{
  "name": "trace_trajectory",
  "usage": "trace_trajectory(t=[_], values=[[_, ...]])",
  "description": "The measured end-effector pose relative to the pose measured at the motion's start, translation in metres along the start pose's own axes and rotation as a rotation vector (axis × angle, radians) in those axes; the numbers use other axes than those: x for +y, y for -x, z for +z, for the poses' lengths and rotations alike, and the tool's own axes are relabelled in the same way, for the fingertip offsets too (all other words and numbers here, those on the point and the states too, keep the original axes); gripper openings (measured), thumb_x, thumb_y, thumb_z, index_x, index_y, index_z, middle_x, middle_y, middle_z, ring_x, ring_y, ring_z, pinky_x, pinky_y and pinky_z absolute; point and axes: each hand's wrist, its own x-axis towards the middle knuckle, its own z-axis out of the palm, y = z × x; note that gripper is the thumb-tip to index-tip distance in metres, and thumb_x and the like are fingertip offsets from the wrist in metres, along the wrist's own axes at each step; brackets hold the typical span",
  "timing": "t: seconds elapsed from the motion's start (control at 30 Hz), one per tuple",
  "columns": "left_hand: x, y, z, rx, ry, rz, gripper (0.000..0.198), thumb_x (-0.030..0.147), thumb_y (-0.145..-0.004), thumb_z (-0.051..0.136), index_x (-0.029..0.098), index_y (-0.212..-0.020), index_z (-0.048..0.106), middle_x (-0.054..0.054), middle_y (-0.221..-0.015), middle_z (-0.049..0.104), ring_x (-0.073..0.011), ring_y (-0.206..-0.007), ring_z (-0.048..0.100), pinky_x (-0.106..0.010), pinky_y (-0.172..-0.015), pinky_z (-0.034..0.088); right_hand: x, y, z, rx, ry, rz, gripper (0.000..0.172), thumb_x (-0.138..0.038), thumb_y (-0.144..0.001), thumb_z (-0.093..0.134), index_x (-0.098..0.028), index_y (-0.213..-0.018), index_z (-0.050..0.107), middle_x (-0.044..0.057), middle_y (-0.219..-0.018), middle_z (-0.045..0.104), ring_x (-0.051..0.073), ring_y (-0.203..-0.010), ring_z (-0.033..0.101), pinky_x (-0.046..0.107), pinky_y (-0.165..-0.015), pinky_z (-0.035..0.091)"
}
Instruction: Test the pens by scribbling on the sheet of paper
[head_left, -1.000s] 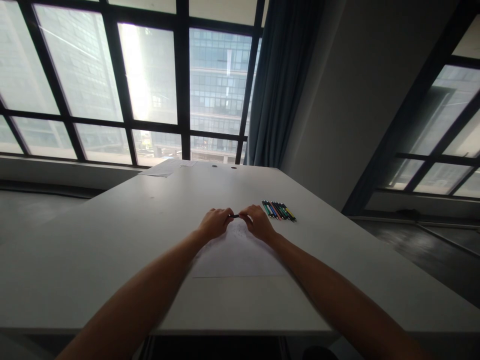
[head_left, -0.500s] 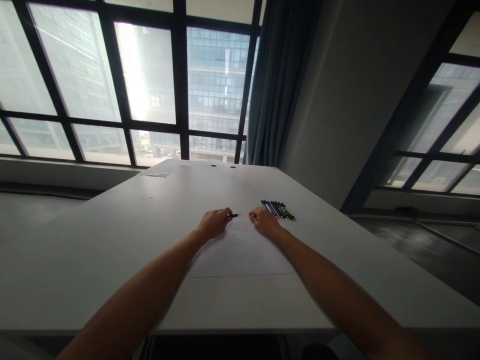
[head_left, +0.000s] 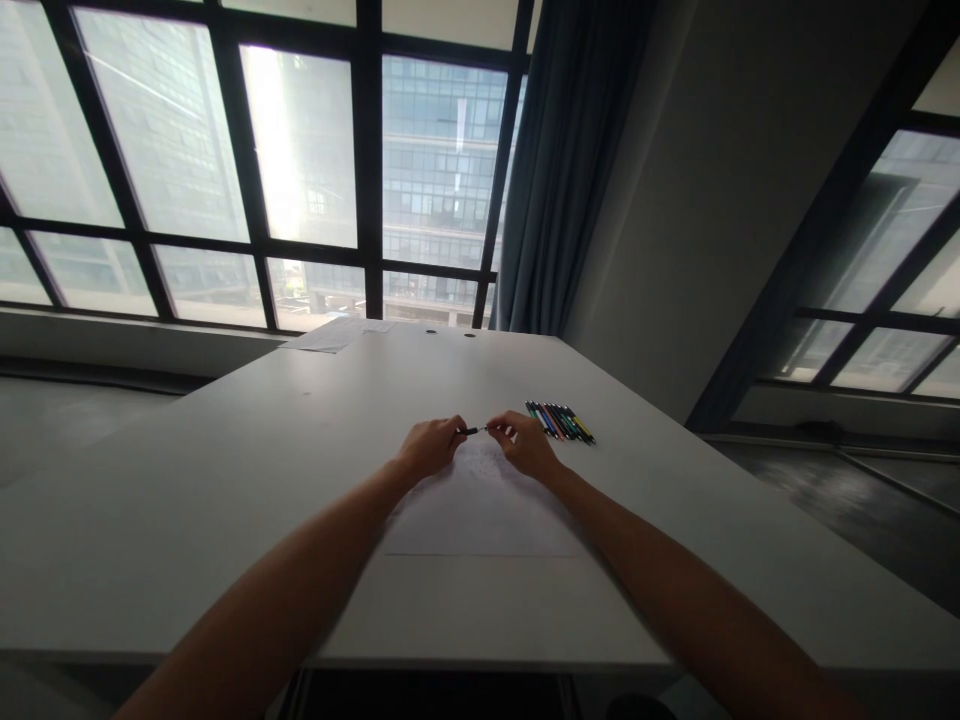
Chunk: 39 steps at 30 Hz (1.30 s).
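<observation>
My left hand [head_left: 431, 446] is closed around a black pen [head_left: 471, 431], held level just above the paper's far edge. Its thin, pale tip points right. Fingertips of my right hand [head_left: 525, 445] are pinched at the end of that tip; a tiny dark piece seems to be between them, too small to name. Whether it touches the tip I cannot tell. Beneath both hands lies a white sheet of paper [head_left: 480, 520] with faint marks near its far edge. Just beyond my right hand, several pens [head_left: 561, 422] with coloured parts lie side by side.
The white table [head_left: 225, 540] stretches away toward tall windows. More paper sheets [head_left: 326, 336] rest at its far left corner. Two dark round fittings [head_left: 450, 333] are at the far edge. A blue curtain [head_left: 544, 190] hangs behind, beside a grey pillar [head_left: 697, 180].
My right hand has moved left, its pinched fingertips now at the pen's tip instead of a short gap away. My left hand has kept its hold on the pen.
</observation>
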Motion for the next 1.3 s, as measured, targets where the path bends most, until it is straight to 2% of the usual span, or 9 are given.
trace_trajectory(t=[0.33, 0.7, 1.1, 1.2, 1.3], values=[[0.003, 0.0, -0.001, -0.011, 0.015, 0.027, 0.021, 0.031, -0.093, 0.045, 0.023, -0.107, 0.059, -0.005, -0.092, 0.071, -0.0206, -0.083, 0.066, -0.028, -0.072, 0.047, 0.0, 0.001, 0.002, -0.008, -0.005, -0.058, 0.009, -0.013, -0.083, 0.059, -0.018, -0.086, 0.066, 0.004, -0.083, 0.067, 0.014, -0.068, 0.059, 0.027, -0.064, 0.047], [-0.009, -0.003, 0.012, 0.063, 0.27, 0.107, 0.019, 0.028, -0.092, 0.048, 0.02, -0.102, 0.061, -0.003, -0.08, 0.068, -0.0148, -0.07, 0.061, -0.024, -0.065, 0.046, 0.0, 0.0, -0.003, 0.003, -0.054, -0.057, 0.011, -0.015, -0.083, 0.058, -0.019, -0.085, 0.068, 0.005, -0.085, 0.068, 0.015, -0.069, 0.061, 0.027, -0.061, 0.048], [-0.008, -0.002, 0.009, 0.064, 0.205, 0.103, 0.019, 0.029, -0.092, 0.05, 0.021, -0.102, 0.064, -0.002, -0.079, 0.07, -0.0157, -0.071, 0.064, -0.025, -0.067, 0.046, -0.002, 0.002, 0.0, -0.011, -0.093, -0.011, 0.01, -0.02, -0.084, 0.059, -0.018, -0.085, 0.069, 0.005, -0.082, 0.069, 0.014, -0.067, 0.061, 0.026, -0.061, 0.048], [-0.008, -0.002, 0.01, 0.068, 0.238, 0.119, 0.02, 0.029, -0.092, 0.05, 0.02, -0.103, 0.064, -0.003, -0.082, 0.071, -0.0158, -0.074, 0.064, -0.025, -0.068, 0.047, 0.001, 0.003, 0.001, -0.037, -0.013, -0.01, 0.015, -0.026, -0.088, 0.056, -0.018, -0.086, 0.069, 0.004, -0.079, 0.068, 0.014, -0.066, 0.059, 0.026, -0.061, 0.045], [-0.008, -0.003, 0.011, 0.073, 0.259, 0.14, 0.021, 0.03, -0.092, 0.049, 0.02, -0.103, 0.064, -0.004, -0.084, 0.071, -0.0164, -0.076, 0.065, -0.026, -0.07, 0.048, 0.005, 0.003, 0.002, -0.087, 0.083, 0.008, 0.03, -0.033, -0.094, 0.047, -0.017, -0.077, 0.066, 0.003, -0.072, 0.065, 0.014, -0.063, 0.057, 0.025, -0.061, 0.042]])
